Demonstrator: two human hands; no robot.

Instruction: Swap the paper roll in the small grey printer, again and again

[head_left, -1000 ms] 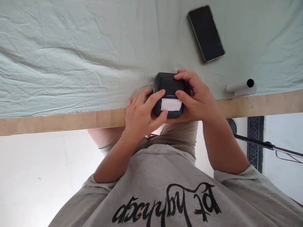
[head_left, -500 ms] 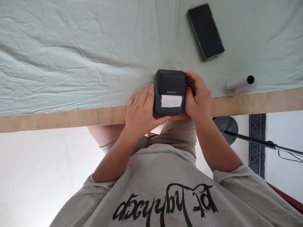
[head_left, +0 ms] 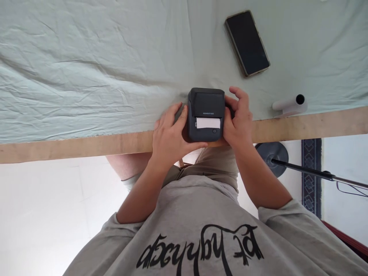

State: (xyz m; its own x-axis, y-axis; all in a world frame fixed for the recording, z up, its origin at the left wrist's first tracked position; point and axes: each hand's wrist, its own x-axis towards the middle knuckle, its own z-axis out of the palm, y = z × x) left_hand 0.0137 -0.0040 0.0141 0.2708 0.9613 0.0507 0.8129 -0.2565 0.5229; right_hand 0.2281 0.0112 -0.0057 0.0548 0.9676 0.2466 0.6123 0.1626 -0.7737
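Note:
A small dark label printer sits at the table's front edge, with a strip of white paper showing at its slot. My left hand grips its left side, the index finger against the casing and the thumb along the front. On the other side my right hand holds the printer with thumb and bent fingers, while one fingertip stands off the casing. A round button shows below the paper strip. The fingertips behind the right side of the printer are partly hidden.
A phone in a case lies farther back on the pale green cloth. At the right, a white paper roll rests near the wooden table edge. Below stands a round stand base with a pole.
My right fingers have lifted and spread a little from the printer's side. My left index finger has bent apart from the others. The printer's front tips slightly into view, showing its button.

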